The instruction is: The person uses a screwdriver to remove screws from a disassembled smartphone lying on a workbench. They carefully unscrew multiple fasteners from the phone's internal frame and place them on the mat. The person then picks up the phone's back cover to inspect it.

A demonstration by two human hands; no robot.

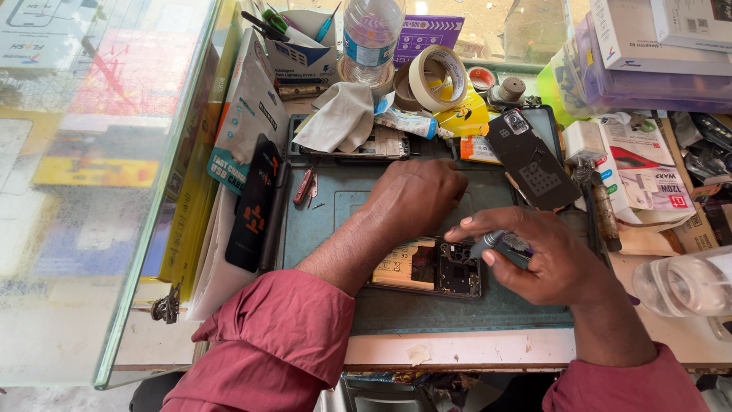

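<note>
Opened phone on a work mat, both hands engaged.

The left hand [415,197] rests knuckles-up on the far edge of the opened phone [427,267], which lies flat near the mat's [335,206] front edge with its insides exposed. The right hand [545,255] grips a small screwdriver [492,243], tip down at the phone's right end. A detached back cover [531,160] lies toward the mat's far right corner. A cloth [339,118], a tape roll [436,76] and a water bottle [371,34] sit along the far edge.
</note>
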